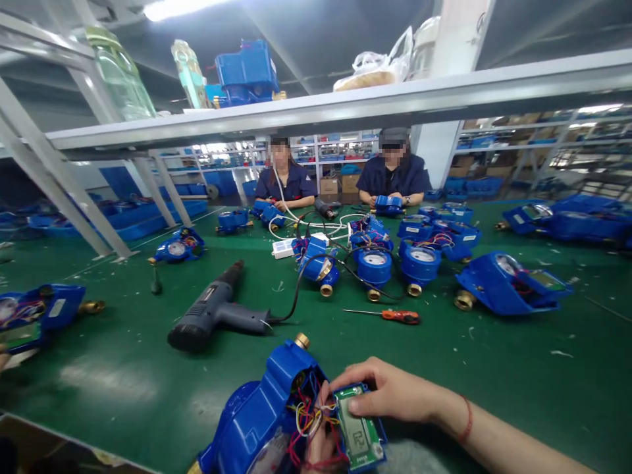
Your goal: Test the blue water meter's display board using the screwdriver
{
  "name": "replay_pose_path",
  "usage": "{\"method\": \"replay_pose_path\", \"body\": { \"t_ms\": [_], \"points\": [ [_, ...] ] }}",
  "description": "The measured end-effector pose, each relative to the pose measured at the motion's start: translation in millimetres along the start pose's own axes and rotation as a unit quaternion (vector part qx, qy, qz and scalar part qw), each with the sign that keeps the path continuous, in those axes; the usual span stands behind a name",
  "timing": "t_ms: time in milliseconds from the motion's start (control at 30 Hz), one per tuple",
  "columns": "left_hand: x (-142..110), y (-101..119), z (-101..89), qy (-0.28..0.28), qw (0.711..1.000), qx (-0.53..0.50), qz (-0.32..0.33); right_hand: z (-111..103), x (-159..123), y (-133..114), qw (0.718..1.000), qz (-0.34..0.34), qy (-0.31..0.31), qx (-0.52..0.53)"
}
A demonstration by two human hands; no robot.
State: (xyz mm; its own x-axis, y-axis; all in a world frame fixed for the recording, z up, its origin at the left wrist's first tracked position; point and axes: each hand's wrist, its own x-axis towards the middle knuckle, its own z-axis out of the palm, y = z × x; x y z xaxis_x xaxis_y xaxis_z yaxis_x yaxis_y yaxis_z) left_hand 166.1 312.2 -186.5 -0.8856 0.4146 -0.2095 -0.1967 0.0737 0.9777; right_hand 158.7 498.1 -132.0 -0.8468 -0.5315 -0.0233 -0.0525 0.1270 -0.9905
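Two co-workers (285, 176), one heat gun (212, 313), one screwdriver (390, 315).

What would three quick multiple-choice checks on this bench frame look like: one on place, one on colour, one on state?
1. Where does the orange-handled screwdriver lie?
A. On the green table
B. On the shelf
C. In a hand

2. What colour is the open meter housing?
A. Red
B. Blue
C. Grey

3. What is the right hand doing?
A. Resting flat
B. Gripping the heat gun
C. Pinching the circuit board

Answers: 1 A, it lies on the mat; 2 B, the shell is blue; 3 C, fingers hold the board's edge.
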Motion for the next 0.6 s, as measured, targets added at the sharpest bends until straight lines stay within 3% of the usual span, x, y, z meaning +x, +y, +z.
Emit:
{"method": "replay_pose_path", "body": {
  "t_ms": [100,167,233,300,367,433,500,600],
  "points": [
    [10,-21,2.9,0.019,0.997,-0.070,-0.029,3,-2,-3,0.996,-0.029,0.063,-0.064],
    [16,-34,3.1,0.023,0.995,-0.094,-0.037,-7,-4,-6,0.984,-0.055,0.103,-0.132],
    [21,-44,1.3,0.021,0.993,-0.101,-0.061,-28,-7,-5,0.958,-0.066,0.169,-0.223],
    [24,-48,-2.3,0.024,0.991,-0.081,-0.106,-56,-13,4,0.910,-0.039,0.263,-0.317],
    [19,-43,-6.0,0.034,0.993,-0.040,-0.104,-81,-18,19,0.859,0.003,0.320,-0.400],
    [6,-30,-7.3,0.024,0.999,-0.004,-0.042,-97,-21,35,0.828,0.034,0.326,-0.455],
    [-10,-11,-4.8,-0.012,1.000,0.008,-0.012,-101,-23,47,0.819,0.053,0.303,-0.485],
    [-27,16,4.3,-0.019,0.998,0.034,-0.039,-94,-26,49,0.820,0.067,0.272,-0.499]
  ]
}}
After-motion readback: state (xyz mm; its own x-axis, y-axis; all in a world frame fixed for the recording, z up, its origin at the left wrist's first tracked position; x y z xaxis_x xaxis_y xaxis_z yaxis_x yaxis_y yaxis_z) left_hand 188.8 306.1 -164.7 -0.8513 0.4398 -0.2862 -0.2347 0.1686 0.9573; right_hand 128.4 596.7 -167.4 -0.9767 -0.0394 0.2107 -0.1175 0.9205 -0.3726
